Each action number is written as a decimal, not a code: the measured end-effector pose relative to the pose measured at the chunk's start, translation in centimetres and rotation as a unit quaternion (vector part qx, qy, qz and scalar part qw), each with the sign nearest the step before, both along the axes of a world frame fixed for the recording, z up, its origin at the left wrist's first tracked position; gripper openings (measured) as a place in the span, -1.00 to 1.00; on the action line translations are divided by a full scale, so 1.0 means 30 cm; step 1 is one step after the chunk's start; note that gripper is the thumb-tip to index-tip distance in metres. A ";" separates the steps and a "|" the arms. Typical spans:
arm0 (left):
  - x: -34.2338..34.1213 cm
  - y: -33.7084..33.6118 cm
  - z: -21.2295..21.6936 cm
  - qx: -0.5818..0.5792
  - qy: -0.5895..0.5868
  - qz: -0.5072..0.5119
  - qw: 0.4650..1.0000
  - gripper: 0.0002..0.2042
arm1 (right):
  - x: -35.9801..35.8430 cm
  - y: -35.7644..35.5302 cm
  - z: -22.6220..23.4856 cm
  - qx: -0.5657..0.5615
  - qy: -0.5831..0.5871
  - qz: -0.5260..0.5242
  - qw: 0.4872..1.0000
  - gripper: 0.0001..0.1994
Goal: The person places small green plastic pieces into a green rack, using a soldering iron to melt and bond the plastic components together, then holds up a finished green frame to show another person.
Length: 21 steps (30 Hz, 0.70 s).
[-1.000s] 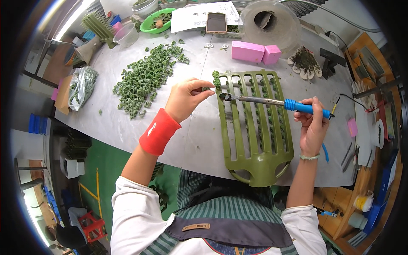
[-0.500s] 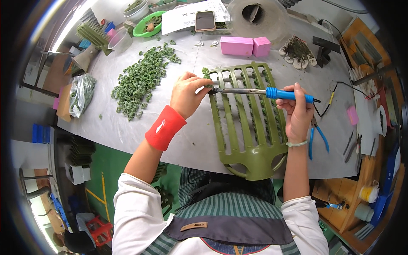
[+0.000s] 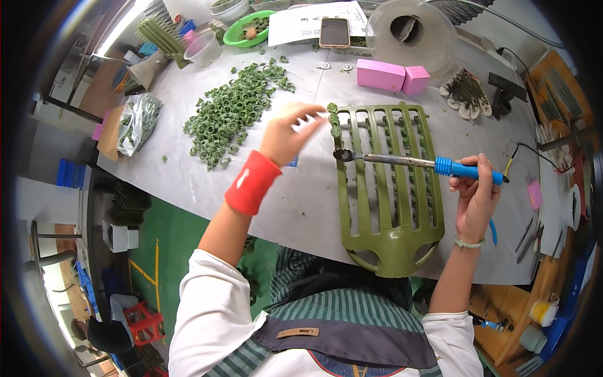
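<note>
My right hand (image 3: 474, 191) is wrapped round the blue handle of a soldering iron (image 3: 408, 161). Its dark, wide tip lies over the left bar of an olive-green slatted plastic frame (image 3: 389, 242). Small green curled pieces (image 3: 334, 122) sit along the upper part of that bar, and more line the inner slats. Just left of the bar is my left hand (image 3: 286, 133), slightly smeared by motion, thumb and fingers apart with nothing visible between them. A red wristband (image 3: 253, 182) is on my left wrist. Farther left spreads a pile of loose green ring-like pieces (image 3: 229, 116).
Behind the frame are pink blocks (image 3: 380, 75), a phone (image 3: 335, 32) on paper, a green basin (image 3: 235, 38) and a large translucent round container (image 3: 433, 47). A stained glove (image 3: 466, 94) and black stand (image 3: 504, 94) lie right. A filled plastic bag (image 3: 137, 122) stands left.
My left hand has come away from the frame's left bar and its fingers have parted. The iron's tip has moved slightly down along the bar. The whole view has shifted.
</note>
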<state>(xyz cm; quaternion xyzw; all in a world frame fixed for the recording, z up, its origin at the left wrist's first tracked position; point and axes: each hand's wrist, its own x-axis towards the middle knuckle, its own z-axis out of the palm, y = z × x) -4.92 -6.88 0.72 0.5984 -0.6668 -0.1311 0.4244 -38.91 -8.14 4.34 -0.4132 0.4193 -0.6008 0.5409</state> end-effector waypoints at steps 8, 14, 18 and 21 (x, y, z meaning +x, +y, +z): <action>0.389 0.040 -0.135 0.122 -0.383 0.289 0.869 -0.72 | 0.025 0.014 0.024 -0.004 0.006 0.015 1.000 -0.70; 0.345 0.034 -0.066 0.143 -0.174 0.156 0.962 -0.79 | 0.008 0.023 0.028 -0.005 0.011 0.006 1.000 -0.70; 0.434 -0.060 -0.129 -0.015 -0.288 0.137 0.948 -0.76 | 0.016 0.031 0.050 -0.014 0.012 0.012 1.000 -0.69; 0.451 -0.093 -0.155 0.064 -0.310 0.081 0.945 -0.70 | 0.022 0.038 0.057 -0.010 0.015 0.006 1.000 -0.69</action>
